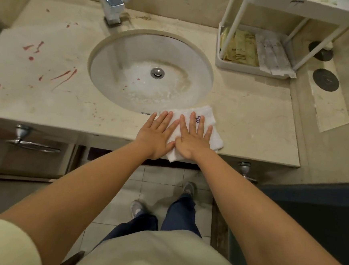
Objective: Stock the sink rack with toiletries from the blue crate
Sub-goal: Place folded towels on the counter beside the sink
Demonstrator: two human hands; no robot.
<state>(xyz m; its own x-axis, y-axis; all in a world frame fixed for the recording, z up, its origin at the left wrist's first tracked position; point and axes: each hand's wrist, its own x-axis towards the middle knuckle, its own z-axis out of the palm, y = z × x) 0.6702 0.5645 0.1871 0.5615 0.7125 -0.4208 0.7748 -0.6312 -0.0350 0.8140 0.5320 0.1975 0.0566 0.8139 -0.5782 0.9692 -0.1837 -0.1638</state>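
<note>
The left hand [155, 136] and right hand [192, 138] lie flat, fingers straight, side by side on a folded white towel [208, 115] at the front edge of the table [253, 122], just before the sink [149, 71]. The towel looks soft, light and limp; I would pinch its folded edge. Far right, the rack [249, 69] holds thin packets [240, 47].

A beige stone counter [244, 108] with red smears [64, 75] holds a round basin [134, 51] under a chrome tap [111, 4]. Below are dark wooden cabinet fronts [21, 162] and pale floor tiles [161, 179].
</note>
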